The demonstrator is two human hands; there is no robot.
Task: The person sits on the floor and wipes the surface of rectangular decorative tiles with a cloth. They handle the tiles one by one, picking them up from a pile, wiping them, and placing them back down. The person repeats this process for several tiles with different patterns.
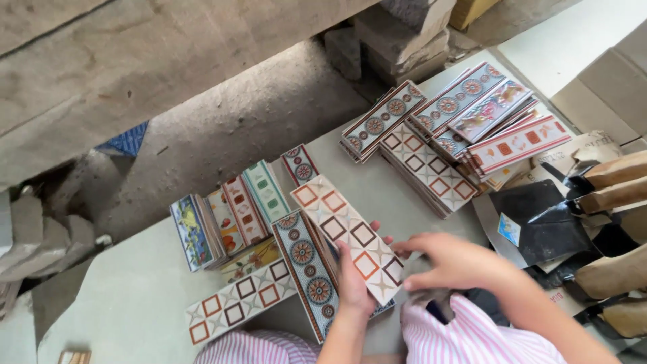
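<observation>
My left hand [356, 283] grips a long cream border tile with red and brown squares [337, 222], held tilted over a tile with blue round medallions [303, 269]. My right hand [453, 261] rests beside the tile's lower right end, fingertips touching its edge. A matching square-pattern tile [239, 300] lies flat to the left on the grey table [135, 296]. Behind it a row of coloured tiles [229, 222] stands on edge. My striped pink sleeves [472, 337] show at the bottom.
Stacks of patterned border tiles [445, 128] lie at the back right. Black bags [546, 222] and wooden handles [617, 182] sit at the right. Concrete blocks [397, 34] and a rough floor [222, 128] lie beyond the table's far edge.
</observation>
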